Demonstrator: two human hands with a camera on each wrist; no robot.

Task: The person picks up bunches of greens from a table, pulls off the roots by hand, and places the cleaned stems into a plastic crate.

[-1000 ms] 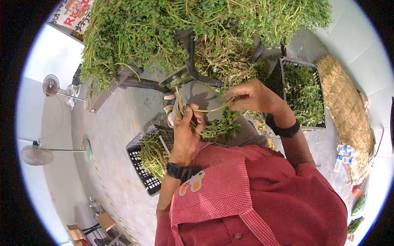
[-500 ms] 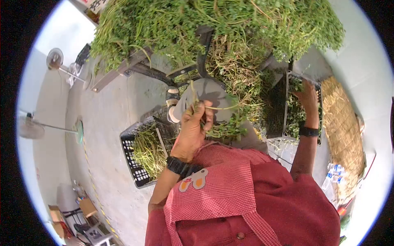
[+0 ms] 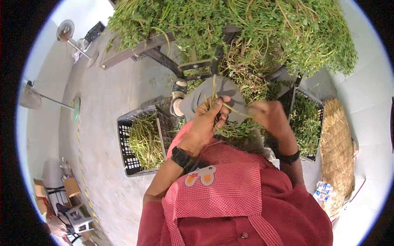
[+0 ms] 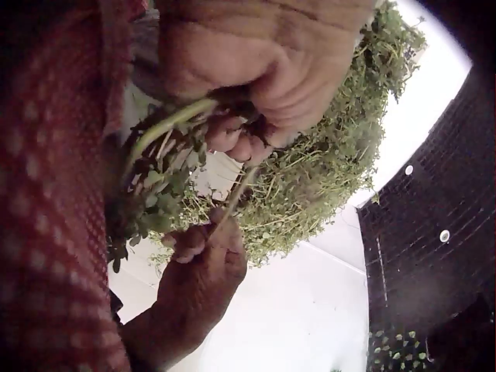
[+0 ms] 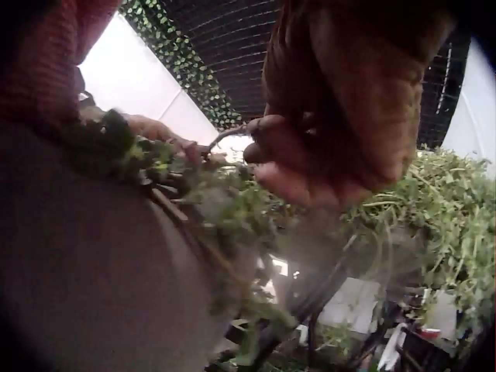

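In the head view the left hand point(image 3: 204, 125) grips several green stems point(image 3: 214, 88) that stick up past its thumb. The right hand point(image 3: 273, 119), somewhat blurred, pinches the far end of one stem point(image 3: 238, 111) stretched between both hands. Leafy sprigs point(image 3: 240, 130) hang below the left hand, over the lap. From the left wrist view, the left hand point(image 4: 263, 62) is at the top and the right hand point(image 4: 198, 287) below, the stem point(image 4: 236, 194) between them. The right wrist view shows the right hand point(image 5: 341, 108) holding a stem end point(image 5: 229, 136).
Greens are heaped on a table point(image 3: 119, 58) ahead, with more plants point(image 3: 246, 67) beneath it. A black crate point(image 3: 133, 170) of stems stands at left, another crate point(image 3: 292, 98) with leafy greens at right. Beyond it lie a straw roll point(image 3: 336, 143) and bottles point(image 3: 323, 191). Fans point(image 3: 65, 30) stand at far left.
The right hand was at the right crate half a second ago and is back beside the left hand, pinching the stem. The left hand keeps its hold. The head view has shifted.
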